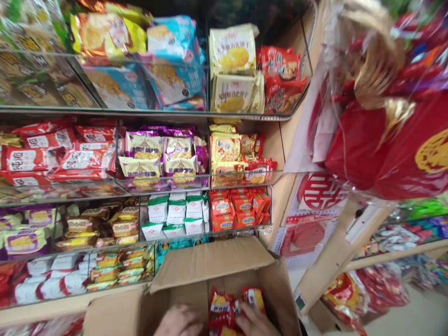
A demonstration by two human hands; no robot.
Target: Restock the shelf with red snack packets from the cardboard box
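Note:
A cardboard box (213, 263) with its flaps up stands at the bottom of the head view. Several red-and-yellow snack packets (221, 303) lie inside it. My right hand (257, 321) reaches in from below, its fingers curled over a red snack packet (254, 297) at the right of the pile. To the left of the packets is my left hand (180, 320), smeared by motion, so its fingers do not show clearly. Both hands are partly cut off by the lower edge of the picture.
Behind the box rise shelves with clear front edges (168, 112), full of packets, among them red ones (84, 160) and green-and-white ones (177, 211). A large red wrapped decoration (371, 144) hangs at the right. Below it, bagged goods (367, 294) sit on a low shelf.

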